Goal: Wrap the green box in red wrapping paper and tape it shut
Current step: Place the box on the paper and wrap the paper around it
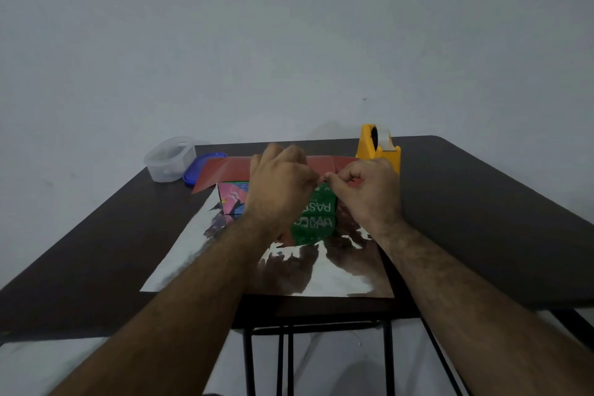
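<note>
The green box (316,214) with white lettering lies on the wrapping paper (299,273), whose shiny silver underside faces up. The paper's red far edge (225,170) is folded toward me over the box's far side. My left hand (278,185) hovers over the middle of the box with curled fingers that grip the folded red edge. My right hand (366,190) is beside it on the right and pinches the same edge between thumb and fingers. Both hands hide much of the box top.
A yellow tape dispenser (379,148) stands behind my right hand. A clear plastic tub (169,158) and a blue lid (201,167) sit at the table's far left corner. The dark table (482,219) ends close in front of me.
</note>
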A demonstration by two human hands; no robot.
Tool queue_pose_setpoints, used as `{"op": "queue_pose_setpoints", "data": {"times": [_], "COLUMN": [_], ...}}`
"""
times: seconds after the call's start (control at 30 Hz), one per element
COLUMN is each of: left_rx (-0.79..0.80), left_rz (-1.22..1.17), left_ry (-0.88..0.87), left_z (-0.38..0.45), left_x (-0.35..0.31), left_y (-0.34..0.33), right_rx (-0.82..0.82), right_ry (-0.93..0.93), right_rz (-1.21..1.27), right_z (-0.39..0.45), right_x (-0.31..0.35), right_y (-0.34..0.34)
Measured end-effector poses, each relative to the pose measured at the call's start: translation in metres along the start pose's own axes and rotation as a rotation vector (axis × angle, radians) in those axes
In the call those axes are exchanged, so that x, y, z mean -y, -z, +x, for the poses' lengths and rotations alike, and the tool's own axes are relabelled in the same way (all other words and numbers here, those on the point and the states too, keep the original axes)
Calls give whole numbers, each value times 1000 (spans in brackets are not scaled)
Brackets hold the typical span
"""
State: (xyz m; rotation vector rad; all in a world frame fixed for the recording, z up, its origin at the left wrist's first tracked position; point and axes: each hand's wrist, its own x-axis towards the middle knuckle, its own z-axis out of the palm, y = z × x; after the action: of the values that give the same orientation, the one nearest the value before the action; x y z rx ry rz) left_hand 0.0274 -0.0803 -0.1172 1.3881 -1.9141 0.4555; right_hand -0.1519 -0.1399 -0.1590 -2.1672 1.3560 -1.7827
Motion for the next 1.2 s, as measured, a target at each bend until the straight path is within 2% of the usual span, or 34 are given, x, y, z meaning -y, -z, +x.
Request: {"op": "queue_pose_setpoints", "data": {"times": [0.23,0.4,0.57,0.8,0.97,1.07,1.13,1.2], "left_rx": [36,-26,-92,-76,-30,-8,-34,-78], "left_rz": [19,-45,-85,-119,-181,-205,-263,-327], "left_ry": [-34,-62,-69,-13,95,158,199,181], "left_z": [-2,-6,-9,-8,-7,-7,-6,-1], "left_x": [25,29,30,36,36,34,28,16], "left_y": [2,-7,-15,-16,-15,-13,-9,-2], "right_rx": [-10,-151,-5,-25,-35,-125,-228,-268], "right_ry": [35,190,382,277,215,232,163,-7], "right_rz": [-3,-128,-191,-180,-164,-150,-144,-151], "right_z": [2,0,-2,-4,-7,-5,-2,8], "right_x": [-1,10,4,2,2,4,2,-6], "right_y": [2,8,-1,4,10,19,29,39]}}
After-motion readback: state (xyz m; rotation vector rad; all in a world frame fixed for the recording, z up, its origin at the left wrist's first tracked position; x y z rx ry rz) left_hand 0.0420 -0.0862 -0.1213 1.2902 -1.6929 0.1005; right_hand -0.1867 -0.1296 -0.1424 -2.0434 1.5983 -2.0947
